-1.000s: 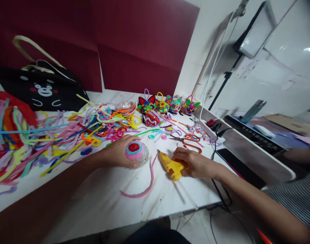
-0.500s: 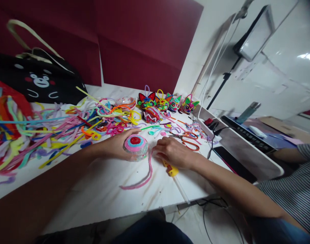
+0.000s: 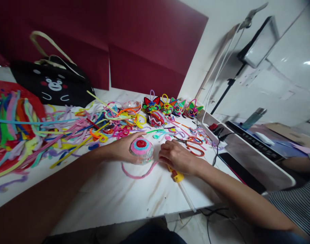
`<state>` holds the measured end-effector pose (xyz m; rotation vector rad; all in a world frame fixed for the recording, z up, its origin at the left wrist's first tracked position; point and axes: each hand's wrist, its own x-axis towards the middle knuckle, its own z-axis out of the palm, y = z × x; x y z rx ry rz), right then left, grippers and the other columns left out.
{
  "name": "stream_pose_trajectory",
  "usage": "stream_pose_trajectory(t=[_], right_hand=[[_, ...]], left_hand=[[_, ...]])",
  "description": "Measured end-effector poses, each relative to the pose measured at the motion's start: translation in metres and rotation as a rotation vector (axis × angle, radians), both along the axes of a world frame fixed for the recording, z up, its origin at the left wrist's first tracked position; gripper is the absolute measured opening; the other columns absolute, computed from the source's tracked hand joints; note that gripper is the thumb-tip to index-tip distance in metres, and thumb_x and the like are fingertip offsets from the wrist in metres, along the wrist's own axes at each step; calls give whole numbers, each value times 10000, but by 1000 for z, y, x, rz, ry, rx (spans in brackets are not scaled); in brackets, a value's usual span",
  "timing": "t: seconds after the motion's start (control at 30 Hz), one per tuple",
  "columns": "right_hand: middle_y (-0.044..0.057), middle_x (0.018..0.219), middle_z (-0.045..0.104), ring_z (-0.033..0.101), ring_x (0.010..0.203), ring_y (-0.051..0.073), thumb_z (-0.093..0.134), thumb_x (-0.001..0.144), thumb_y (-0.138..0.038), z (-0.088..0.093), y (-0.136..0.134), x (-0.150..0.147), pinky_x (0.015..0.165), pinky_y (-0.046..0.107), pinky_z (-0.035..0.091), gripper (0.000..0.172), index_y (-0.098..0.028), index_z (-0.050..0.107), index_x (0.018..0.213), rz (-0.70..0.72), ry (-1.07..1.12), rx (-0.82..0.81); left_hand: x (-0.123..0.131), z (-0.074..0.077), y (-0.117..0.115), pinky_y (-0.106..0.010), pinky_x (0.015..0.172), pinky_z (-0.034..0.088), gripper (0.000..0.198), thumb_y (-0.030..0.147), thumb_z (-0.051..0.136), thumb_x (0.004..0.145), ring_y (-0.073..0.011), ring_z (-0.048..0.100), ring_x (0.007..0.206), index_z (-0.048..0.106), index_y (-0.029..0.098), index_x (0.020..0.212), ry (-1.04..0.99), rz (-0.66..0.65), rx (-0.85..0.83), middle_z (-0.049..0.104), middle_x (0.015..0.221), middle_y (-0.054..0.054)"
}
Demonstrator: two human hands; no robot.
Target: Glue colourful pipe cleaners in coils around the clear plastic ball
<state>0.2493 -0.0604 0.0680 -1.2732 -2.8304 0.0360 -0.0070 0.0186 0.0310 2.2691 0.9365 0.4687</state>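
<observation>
The dome [image 3: 141,150] sits flat on the table [image 3: 124,196], red centre facing up, its loose pink strand [image 3: 137,175] curving toward the near edge. The left hand [image 3: 123,149] has its fingers wrapped round the dome's left side. The right hand [image 3: 179,158] lies palm down over the glue gun [image 3: 177,176], bent fingers just beside the dome; I cannot tell whether they grip anything.

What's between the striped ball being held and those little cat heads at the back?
Head view: between pink-blue striped ball and pipe-cleaner cat heads, a red zigzag-patterned ball and loose green pipe-cleaner piece.
</observation>
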Motion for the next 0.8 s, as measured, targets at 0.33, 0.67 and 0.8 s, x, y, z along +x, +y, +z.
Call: stream_pose_trajectory(t=[0.33, 0.67, 0.8], right_hand=[[36, 831, 743, 653, 687, 129, 571, 1002, -258, 26, -26, 31, 612, 217, 477, 174, -168, 712, 952, -43, 560, -180], [37, 808, 768, 687, 709, 149, 728, 925, -374, 37, -22, 31, 631, 247, 517, 194, -186, 768, 897, -120, 907, 61], [28, 740, 743, 662, 640, 139, 794, 853, -480, 39, -19, 29, 596, 259, 521, 303, -184, 750, 811, -204, 1075, 103]], left_hand=[[0, 5, -1, -439, 1181, 429, 1013, 477, 819, 661, -362, 486, 1450, 420, 176, 1542, -43, 22, 27, 482, 1600, -159], [19, 26, -35, -311, 902, 546, 378, 395, 454, 1045, -218, 738, 975, 774, 197, 1067, -309, -107, 495, 816, 1046, -66], [20, 23, -35, -274, 815, 558, 433, 436, 413, 1068, -200, 767, 901, 787, 219, 1051, -267, -126, 498, 834, 1023, -31]])
